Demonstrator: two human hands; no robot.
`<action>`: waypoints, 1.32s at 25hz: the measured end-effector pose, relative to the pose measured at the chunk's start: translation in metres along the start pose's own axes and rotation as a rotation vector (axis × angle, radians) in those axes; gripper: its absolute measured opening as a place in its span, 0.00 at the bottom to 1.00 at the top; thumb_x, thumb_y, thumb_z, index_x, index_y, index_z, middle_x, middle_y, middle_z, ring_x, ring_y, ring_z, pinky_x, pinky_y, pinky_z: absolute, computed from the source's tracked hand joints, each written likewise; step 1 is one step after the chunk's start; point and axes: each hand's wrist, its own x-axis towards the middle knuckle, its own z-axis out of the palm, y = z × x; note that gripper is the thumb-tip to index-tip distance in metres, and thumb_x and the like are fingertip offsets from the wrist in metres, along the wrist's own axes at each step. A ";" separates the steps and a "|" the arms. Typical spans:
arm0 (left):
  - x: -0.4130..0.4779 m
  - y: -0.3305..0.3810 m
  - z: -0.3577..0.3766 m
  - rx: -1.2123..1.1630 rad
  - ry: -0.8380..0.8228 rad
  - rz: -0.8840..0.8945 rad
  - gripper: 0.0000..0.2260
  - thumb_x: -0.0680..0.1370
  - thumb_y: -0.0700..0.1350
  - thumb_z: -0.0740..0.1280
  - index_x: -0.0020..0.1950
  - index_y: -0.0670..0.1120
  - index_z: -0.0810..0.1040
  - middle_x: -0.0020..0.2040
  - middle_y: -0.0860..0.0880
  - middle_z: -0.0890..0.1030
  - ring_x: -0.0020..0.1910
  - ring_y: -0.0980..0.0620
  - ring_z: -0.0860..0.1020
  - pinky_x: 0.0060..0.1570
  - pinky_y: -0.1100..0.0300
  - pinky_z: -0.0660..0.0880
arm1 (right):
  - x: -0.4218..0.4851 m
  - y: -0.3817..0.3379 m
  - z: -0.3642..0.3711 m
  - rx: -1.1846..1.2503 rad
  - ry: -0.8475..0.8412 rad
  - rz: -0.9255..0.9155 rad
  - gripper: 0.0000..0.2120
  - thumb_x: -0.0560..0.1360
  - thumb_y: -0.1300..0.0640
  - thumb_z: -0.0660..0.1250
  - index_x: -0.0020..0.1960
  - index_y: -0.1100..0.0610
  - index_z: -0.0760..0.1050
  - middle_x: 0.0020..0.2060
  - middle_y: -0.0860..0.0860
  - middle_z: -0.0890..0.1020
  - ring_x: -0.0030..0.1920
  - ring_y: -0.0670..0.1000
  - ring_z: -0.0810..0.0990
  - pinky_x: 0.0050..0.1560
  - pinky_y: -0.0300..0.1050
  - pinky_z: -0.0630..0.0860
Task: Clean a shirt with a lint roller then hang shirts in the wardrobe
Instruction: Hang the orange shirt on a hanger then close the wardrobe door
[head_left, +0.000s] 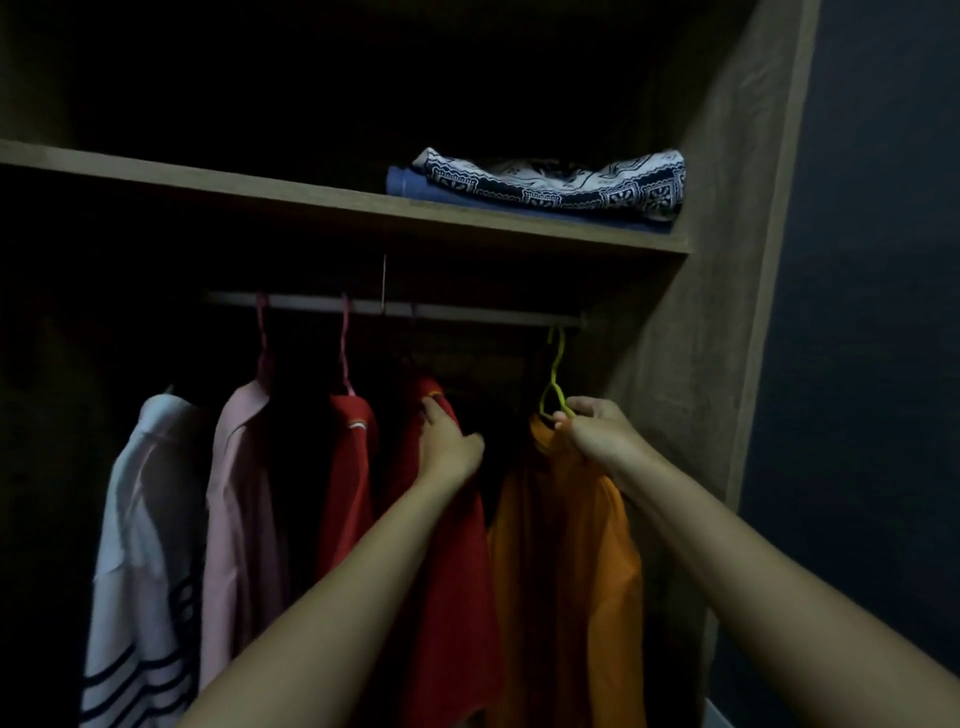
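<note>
An orange shirt (563, 561) hangs on a yellow-green hanger (556, 374) hooked at the right end of the wardrobe rail (457, 309). My right hand (597, 431) pinches the base of that hanger's neck at the shirt's collar. My left hand (449, 441) rests flat against the shoulder of a red shirt (447, 571) hanging just left of the orange one. Further left hang another red shirt (349, 483), a pink shirt (241, 519) and a white shirt with dark stripes (140, 571). No lint roller is in view.
Above the rail a wooden shelf (311, 195) carries folded blue and patterned dark-and-white cloth (545, 184) at its right end. The wardrobe's wooden side panel (727, 312) stands close to the right of the orange shirt. The interior is very dark.
</note>
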 end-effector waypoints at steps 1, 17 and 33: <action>0.001 -0.001 0.007 0.045 -0.028 0.003 0.36 0.77 0.39 0.61 0.76 0.39 0.39 0.73 0.33 0.61 0.72 0.37 0.62 0.69 0.54 0.61 | 0.008 0.001 -0.001 -0.026 0.006 -0.027 0.23 0.78 0.64 0.59 0.72 0.62 0.61 0.64 0.60 0.74 0.54 0.52 0.76 0.44 0.38 0.74; 0.006 -0.004 0.011 0.096 -0.052 0.055 0.36 0.75 0.39 0.57 0.76 0.44 0.38 0.62 0.35 0.74 0.59 0.39 0.75 0.59 0.52 0.72 | 0.122 0.003 0.030 -0.388 -0.107 -0.205 0.12 0.66 0.60 0.64 0.48 0.57 0.80 0.45 0.56 0.83 0.47 0.57 0.82 0.49 0.53 0.81; 0.023 -0.045 -0.080 0.135 0.160 -0.144 0.32 0.74 0.41 0.64 0.75 0.44 0.56 0.67 0.36 0.71 0.64 0.39 0.72 0.64 0.54 0.70 | 0.025 -0.005 0.103 -0.598 -0.150 -0.270 0.24 0.74 0.58 0.62 0.69 0.58 0.64 0.62 0.60 0.76 0.61 0.59 0.75 0.59 0.46 0.71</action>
